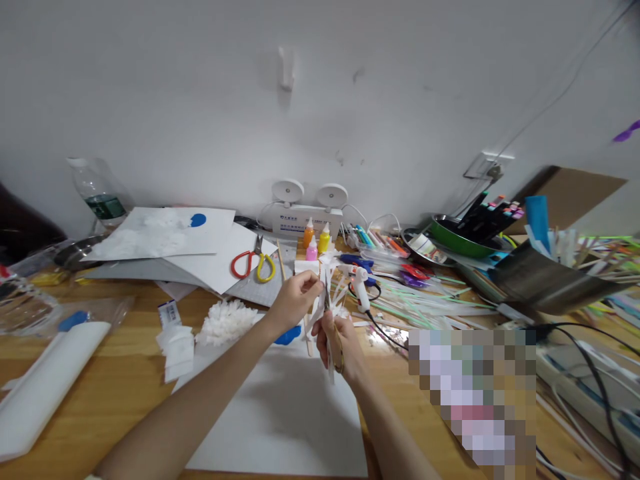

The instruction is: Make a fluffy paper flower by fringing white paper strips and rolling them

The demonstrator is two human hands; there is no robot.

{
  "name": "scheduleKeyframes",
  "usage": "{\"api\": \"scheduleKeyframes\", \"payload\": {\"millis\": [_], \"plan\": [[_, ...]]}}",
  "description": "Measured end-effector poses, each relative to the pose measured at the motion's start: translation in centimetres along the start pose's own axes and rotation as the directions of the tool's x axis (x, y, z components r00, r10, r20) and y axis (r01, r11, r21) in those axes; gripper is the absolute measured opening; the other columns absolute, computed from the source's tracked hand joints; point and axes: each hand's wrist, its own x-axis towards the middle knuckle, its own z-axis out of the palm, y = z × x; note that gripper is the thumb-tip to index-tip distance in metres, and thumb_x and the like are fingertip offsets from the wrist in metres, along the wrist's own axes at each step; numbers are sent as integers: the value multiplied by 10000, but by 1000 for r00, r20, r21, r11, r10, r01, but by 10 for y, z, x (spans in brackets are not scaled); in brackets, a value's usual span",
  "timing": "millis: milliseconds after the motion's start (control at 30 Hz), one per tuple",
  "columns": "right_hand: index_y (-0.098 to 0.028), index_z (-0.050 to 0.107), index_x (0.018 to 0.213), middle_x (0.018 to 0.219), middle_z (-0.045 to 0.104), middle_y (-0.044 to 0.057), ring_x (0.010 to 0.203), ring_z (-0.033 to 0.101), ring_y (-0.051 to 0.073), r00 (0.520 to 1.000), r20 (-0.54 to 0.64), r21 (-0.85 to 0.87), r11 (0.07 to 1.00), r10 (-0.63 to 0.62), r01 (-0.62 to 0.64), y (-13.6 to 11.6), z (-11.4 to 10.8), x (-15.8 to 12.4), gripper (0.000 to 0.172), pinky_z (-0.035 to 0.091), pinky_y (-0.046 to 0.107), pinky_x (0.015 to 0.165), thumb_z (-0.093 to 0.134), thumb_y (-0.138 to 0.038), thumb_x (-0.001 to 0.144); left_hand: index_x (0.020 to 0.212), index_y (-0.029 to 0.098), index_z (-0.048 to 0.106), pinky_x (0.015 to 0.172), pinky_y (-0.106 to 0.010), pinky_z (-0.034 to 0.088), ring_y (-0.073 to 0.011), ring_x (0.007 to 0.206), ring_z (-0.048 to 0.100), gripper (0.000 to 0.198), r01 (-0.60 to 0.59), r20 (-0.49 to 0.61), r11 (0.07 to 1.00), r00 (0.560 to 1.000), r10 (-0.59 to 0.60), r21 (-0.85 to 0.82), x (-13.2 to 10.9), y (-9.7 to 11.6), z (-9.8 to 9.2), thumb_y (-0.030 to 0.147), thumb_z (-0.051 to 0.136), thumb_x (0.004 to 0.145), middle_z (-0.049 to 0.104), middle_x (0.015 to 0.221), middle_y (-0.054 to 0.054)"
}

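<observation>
Over the white sheet (pixel 280 427), both hands meet near the middle of the table. My left hand (pixel 293 300) pinches a thin white paper strip (pixel 317 312) between thumb and fingers. In my right hand (pixel 347 347) is a pair of scissors (pixel 341 360) with gold-coloured handles, its blades pointing away from me along the strip. Whether the blades touch the paper I cannot tell. A cluster of white ruffled pieces (pixel 227 322) lies left of my hands, and a blue patch (pixel 288 335) shows partly behind my left wrist.
Behind my hands stand small paint bottles (pixel 325 241). A white glue gun (pixel 358 288) with a black cord lies to the right, near scattered strips (pixel 425 300). Red-and-yellow-handled scissors (pixel 243 265) rest on white boards at left. A power strip (pixel 590 380) sits far right.
</observation>
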Motion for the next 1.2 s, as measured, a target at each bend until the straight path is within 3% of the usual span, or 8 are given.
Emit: {"api": "scheduleKeyframes", "payload": {"millis": [333, 700, 933, 1200], "plan": [[-135, 498, 560, 269, 394, -57, 184, 302, 43, 1000, -5, 14, 1000, 6, -6, -3, -1, 0, 556, 180, 147, 225, 355, -655, 695, 613, 159, 428, 539, -193, 322, -85, 554, 399, 187, 12, 12, 1000, 1000, -11, -27, 1, 1, -2, 287, 437, 750, 398, 561, 49], [-132, 516, 565, 270, 382, -60, 191, 306, 45, 1000, 3, -23, 1000, 12, -12, -4, 0, -1, 562, 186, 148, 230, 355, -653, 697, 616, 163, 445, 548, -203, 335, -94, 560, 422, 218, 14, -70, 1000, 997, -14, -8, 3, 0, -4, 326, 418, 759, 423, 568, 43], [-112, 558, 607, 275, 395, -51, 203, 309, 40, 1000, -10, -67, 998, -15, 14, -11, 0, -5, 628, 205, 150, 260, 274, -660, 725, 573, 162, 430, 542, -203, 344, -86, 524, 417, 211, 31, 18, 1000, 999, -31, 0, -1, 3, -1, 286, 421, 743, 416, 537, 47], [-119, 544, 602, 280, 395, -55, 195, 302, 43, 1000, -14, -24, 1000, -17, 17, -6, -1, -3, 593, 183, 154, 242, 304, -647, 727, 563, 161, 442, 541, -207, 360, -97, 533, 437, 222, 58, 23, 998, 998, -58, -5, -1, 1, -1, 300, 419, 736, 440, 533, 40]]}}
